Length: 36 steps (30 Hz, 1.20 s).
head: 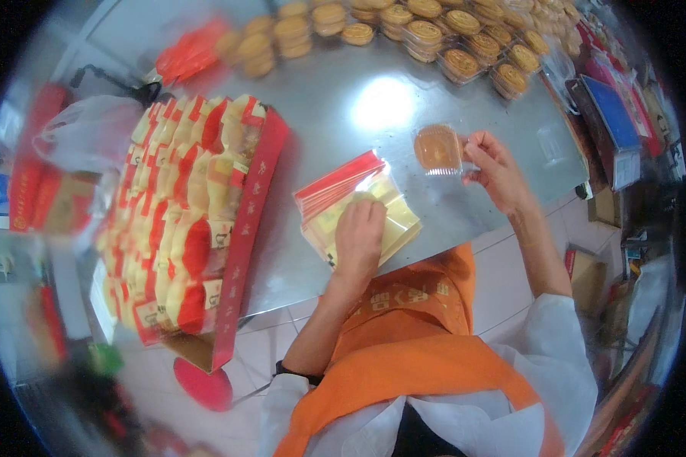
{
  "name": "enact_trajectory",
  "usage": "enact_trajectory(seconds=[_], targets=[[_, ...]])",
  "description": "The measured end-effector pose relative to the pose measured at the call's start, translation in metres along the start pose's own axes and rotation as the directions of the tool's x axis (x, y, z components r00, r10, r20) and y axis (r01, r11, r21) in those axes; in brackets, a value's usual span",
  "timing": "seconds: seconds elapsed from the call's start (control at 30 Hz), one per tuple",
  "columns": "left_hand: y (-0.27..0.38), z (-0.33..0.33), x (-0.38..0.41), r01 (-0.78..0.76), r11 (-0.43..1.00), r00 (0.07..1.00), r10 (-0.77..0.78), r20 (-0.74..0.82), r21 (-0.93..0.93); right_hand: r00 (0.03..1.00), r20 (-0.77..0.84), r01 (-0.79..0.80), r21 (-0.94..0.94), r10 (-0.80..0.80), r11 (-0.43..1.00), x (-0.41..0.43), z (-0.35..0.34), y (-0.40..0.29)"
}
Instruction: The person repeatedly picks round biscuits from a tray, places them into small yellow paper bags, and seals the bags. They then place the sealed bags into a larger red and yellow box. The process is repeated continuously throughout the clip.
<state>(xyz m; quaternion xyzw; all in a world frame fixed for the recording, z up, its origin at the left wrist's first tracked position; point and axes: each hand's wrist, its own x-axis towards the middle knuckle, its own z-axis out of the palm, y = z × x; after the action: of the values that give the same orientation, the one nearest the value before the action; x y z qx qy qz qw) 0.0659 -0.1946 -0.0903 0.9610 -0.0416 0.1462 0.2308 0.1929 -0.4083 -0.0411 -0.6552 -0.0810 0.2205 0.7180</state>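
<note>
My right hand (491, 165) pinches the edge of a small clear plastic tray (438, 169) above the metal table. In the tray sits a brown round pastry, likely a mooncake (434, 145). My left hand (360, 228) rests on a fanned stack of red-and-gold plastic packaging bags (397, 220). Its fingers are bent against the top bag, and the back of the hand hides the fingertips, so a grip cannot be made out. Left of the stack, a red cardboard box (258, 200) holds rows of filled pouches in cream and red (177, 211).
Many mooncakes in clear trays (463, 63) stand stacked along the far side of the steel table (320, 120). A red plastic bag (188, 51) lies at the far left, near a white plastic bag (86, 131). Blue and dark folders (611, 114) lie beyond the right edge.
</note>
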Motion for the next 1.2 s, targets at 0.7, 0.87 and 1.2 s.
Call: enact_trajectory(seconds=[0.7, 0.87, 1.2], targets=[[0.009, 0.002, -0.02, 0.088, 0.952, 0.961, -0.159, -0.228, -0.292, 0.969, 0.162, -0.221, 0.225, 0.188, 0.949, -0.037, 0.03, 0.025], [0.007, 0.001, -0.015, 0.053, 0.94, 0.952, -0.15, -0.267, -0.338, 0.977, 0.155, -0.169, 0.141, 0.146, 0.976, -0.039, 0.035, 0.018], [0.001, -0.04, -0.008, -0.151, 0.742, 0.942, -0.093, -0.323, -0.653, 0.789, 0.522, 0.612, -0.63, -0.323, 0.477, -0.062, 0.07, -0.018]])
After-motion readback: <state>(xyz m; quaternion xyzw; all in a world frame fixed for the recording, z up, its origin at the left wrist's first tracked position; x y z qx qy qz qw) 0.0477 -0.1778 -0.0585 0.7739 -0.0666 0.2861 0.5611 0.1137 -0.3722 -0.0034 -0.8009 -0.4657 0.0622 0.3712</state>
